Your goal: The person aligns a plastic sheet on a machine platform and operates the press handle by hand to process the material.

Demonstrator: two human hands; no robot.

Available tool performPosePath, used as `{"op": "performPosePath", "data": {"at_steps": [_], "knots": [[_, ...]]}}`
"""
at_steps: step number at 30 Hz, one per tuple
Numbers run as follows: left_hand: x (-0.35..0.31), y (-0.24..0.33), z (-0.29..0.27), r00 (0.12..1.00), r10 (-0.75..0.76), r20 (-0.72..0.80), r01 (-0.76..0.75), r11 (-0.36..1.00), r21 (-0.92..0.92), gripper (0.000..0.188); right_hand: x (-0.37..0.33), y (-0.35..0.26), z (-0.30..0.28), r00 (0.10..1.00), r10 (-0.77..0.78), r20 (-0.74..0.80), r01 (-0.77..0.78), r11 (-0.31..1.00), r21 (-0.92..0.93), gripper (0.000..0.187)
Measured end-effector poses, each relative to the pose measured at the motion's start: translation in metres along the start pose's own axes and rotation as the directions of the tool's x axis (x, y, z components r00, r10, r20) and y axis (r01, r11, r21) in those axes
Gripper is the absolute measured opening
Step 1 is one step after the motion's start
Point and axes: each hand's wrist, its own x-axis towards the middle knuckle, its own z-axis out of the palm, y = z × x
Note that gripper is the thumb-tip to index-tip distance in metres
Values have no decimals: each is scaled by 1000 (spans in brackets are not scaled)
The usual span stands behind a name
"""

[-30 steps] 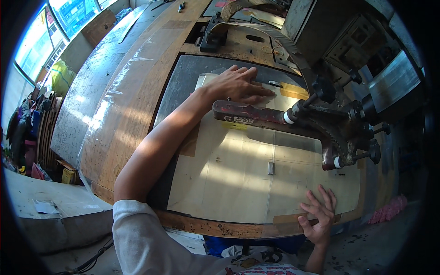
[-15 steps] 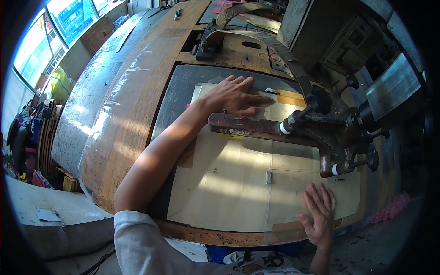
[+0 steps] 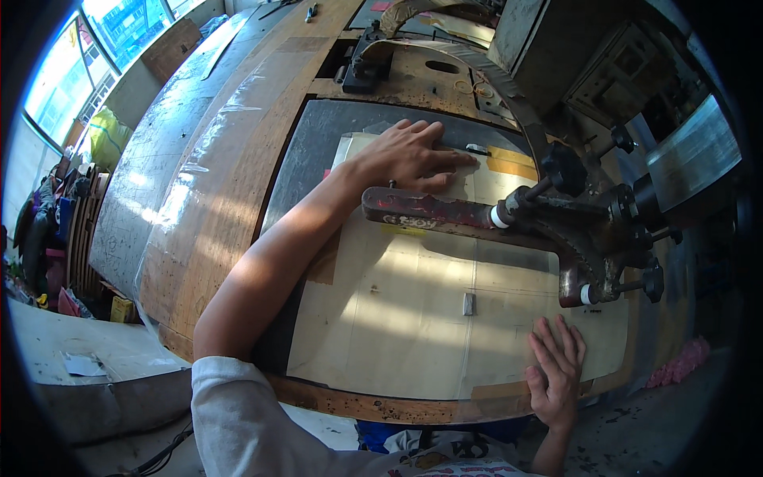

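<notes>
A large cream sheet point(image 3: 405, 342), edged with strips of brown tape, lies flat on a dark metal plate point(image 3: 318, 131) set in the wooden table. My left hand point(image 3: 405, 155) reaches past the dark metal machine arm point(image 3: 429, 210) and lies palm down on the sheet's far part, fingers stretched toward the right. My right hand point(image 3: 556, 366) rests with spread fingers on the near right part of the sheet. Neither hand grips anything. Between them, a small grey rectangular piece point(image 3: 469, 304) sits on the sheet. Beyond my left fingertips lies a small black-and-white object point(image 3: 477, 149).
The machine arm, with black knobs point(image 3: 564, 168), overhangs the sheet from the right. A curved strap point(image 3: 469, 56) arcs behind it. A black metal block point(image 3: 368, 67) stands on the far wooden part. Clear plastic film point(image 3: 191, 179) covers wood at left; a pink bundle point(image 3: 679, 362) lies lower right.
The view has shifted slightly. Both hands stay flat on the sheet in nearly the same places, and the grey piece keeps its place on it.
</notes>
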Motion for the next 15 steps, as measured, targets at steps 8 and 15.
{"op": "performPosePath", "data": {"at_steps": [8, 15], "knots": [[5, 0, -3, 1000, -5, 7, 5, 1000, -17, 57, 4, 4, -2, 1000, -21, 21, 22, 1000, -15, 42], [11, 4, -6, 997, -59, 58, 58, 998, 16, 53, 2, 8, -1, 999, -29, 16, 29, 999, -20, 45]]}}
